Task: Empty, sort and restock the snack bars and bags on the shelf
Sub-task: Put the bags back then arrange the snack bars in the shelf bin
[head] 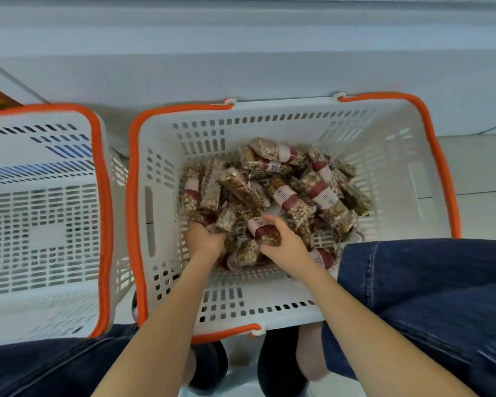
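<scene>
Head view looks straight down into a white perforated plastic shopping basket with an orange rim (398,156), where a heap of clear-wrapped snack bars of nuts and grains, each with a dark red and white paper band (272,190), lies piled across the floor of the basket, thickest toward its middle and far side. The bands carry small printed squares that look like codes and some dark characters, too blurred to read. The right hand (281,242) has its thumb and fingers curled round one banded snack bar (262,229) at the near edge of the heap, gripping it near its red band. The left hand (204,237) reaches into the pile just beside it, its fingers buried among the bars at the left of the heap; whether they grip one I cannot tell. Both bare forearms come up from the bottom of the frame over the basket's near wall. To the left, just beside this basket, stands a second white perforated basket with an orange rim (100,173), its slotted floor showing. Dark blue denim trouser legs (430,287) flank the near side of the full basket, with dark shoes (278,365) below its near rim. A pale grey shelf base (241,67) runs across the top behind both baskets.
</scene>
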### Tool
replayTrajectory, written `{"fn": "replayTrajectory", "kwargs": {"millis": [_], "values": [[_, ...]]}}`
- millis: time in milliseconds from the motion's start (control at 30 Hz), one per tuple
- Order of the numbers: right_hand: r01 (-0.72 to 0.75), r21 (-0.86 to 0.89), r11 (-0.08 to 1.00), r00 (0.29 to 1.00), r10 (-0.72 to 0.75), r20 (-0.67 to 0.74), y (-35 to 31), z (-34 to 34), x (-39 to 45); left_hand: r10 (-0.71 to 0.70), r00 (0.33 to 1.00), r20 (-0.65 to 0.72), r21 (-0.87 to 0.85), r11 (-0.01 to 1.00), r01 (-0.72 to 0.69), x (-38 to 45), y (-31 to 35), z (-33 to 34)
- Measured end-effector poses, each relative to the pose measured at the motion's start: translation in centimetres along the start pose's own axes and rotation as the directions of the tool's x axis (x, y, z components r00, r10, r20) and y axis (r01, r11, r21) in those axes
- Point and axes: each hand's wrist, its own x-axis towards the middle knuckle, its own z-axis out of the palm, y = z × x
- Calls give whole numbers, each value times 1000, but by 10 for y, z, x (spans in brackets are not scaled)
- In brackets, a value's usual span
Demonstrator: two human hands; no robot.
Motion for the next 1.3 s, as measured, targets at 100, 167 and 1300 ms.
{"fn": "replayTrajectory", "kwargs": {"millis": [100,167,1300], "values": [[-52,5,999,997,52,-53,-5,-9,-16,-43,996,79,-75,996,49,-18,-4,-15],[-59,-3,998,993,58,-108,-10,-13,-28,-2,989,149,-110,994,19,-31,-8,-30],[430,388,815,875,-272,-400,-120,-36,-152,658,715,236,-301,749,-590,-205,18,-96]]}}
